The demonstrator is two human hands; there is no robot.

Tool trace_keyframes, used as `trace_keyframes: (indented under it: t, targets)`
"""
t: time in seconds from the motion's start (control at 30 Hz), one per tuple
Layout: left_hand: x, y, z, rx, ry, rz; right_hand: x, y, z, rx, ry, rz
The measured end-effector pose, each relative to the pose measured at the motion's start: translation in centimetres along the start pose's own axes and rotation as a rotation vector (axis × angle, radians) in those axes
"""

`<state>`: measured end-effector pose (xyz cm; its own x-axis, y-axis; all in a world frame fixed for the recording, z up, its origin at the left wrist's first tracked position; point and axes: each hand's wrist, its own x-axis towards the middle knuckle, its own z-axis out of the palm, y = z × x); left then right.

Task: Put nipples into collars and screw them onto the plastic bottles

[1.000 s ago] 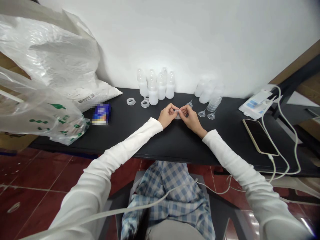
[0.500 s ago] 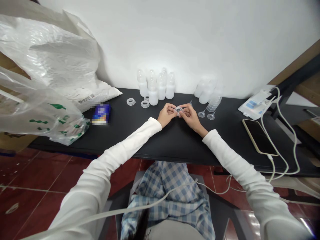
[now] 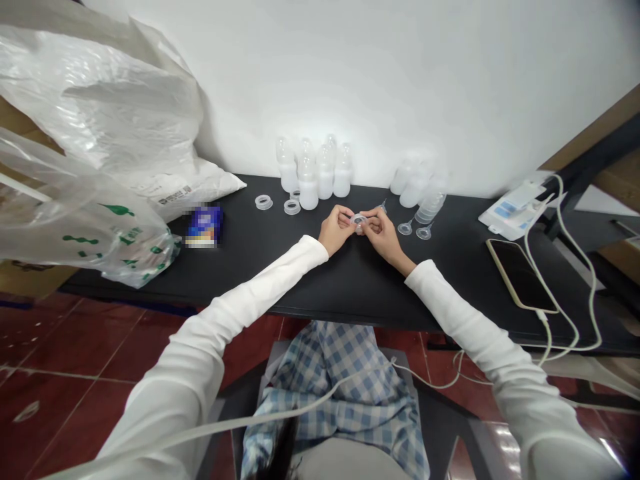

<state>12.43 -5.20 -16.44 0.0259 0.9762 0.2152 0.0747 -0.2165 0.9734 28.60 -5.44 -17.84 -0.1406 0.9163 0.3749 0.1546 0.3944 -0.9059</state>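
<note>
My left hand (image 3: 336,230) and my right hand (image 3: 381,231) meet over the middle of the black table (image 3: 350,280), both pinching a small clear plastic ring (image 3: 358,219) between thumbs and fingertips. Just behind them stand several assembled white baby bottles (image 3: 315,170) in a cluster against the wall. To the right lie several empty clear bottle bodies (image 3: 419,187) on their sides, with two clear nipples (image 3: 414,230) standing in front of them. Two loose white rings (image 3: 277,203) rest on the table left of the bottles.
Big plastic bags (image 3: 90,153) fill the table's left end, with a blue packet (image 3: 204,225) beside them. On the right lie a phone (image 3: 520,273) on a white cable (image 3: 565,267) and a white box (image 3: 513,207). A checked cloth (image 3: 345,393) covers my lap.
The ring was low by the table a second ago; both hands have lifted it slightly and turned it so its opening faces up. The view shifted a little downward.
</note>
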Motion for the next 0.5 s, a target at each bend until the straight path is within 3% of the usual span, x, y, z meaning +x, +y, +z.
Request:
trace_keyframes:
  t: [0.23,0.5]
  targets:
    - [-0.5,1.4,0.1,0.097,0.02,-0.02,0.0,0.1,0.4,0.027,0.032,-0.003]
    - [-0.3,1.0,0.0,0.049,0.014,-0.008,-0.1,-0.3,0.7,0.047,0.079,0.042]
